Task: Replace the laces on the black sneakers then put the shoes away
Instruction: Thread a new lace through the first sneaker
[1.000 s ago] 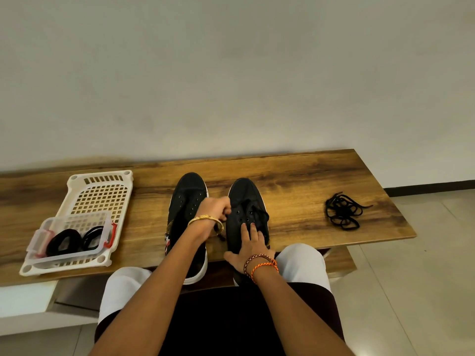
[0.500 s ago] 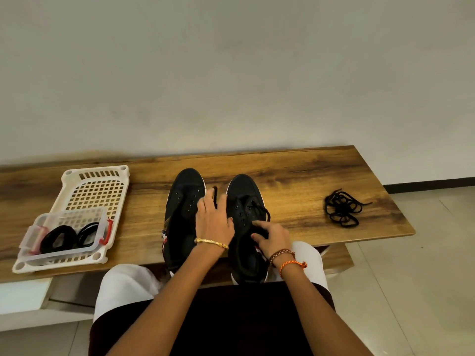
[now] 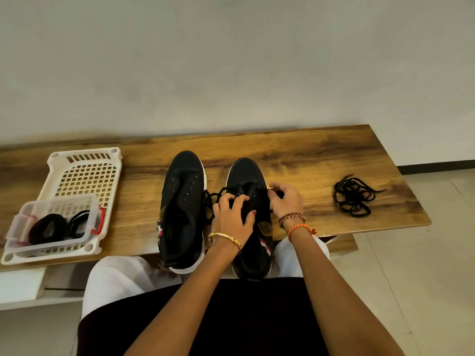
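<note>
At the near edge of the bench [image 3: 295,152], two black sneakers [image 3: 183,214] stand side by side. Left grip [image 3: 232,214] pinches the lace [image 3: 213,199] on the right-side sneaker [image 3: 253,253]; right grip [image 3: 286,202] pinches its other end. Removed laces [image 3: 353,195] lie toward the right edge.

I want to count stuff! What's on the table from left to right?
White basket with a clear box, laceless left sneaker, right sneaker under both hands, black lace pile.
</note>
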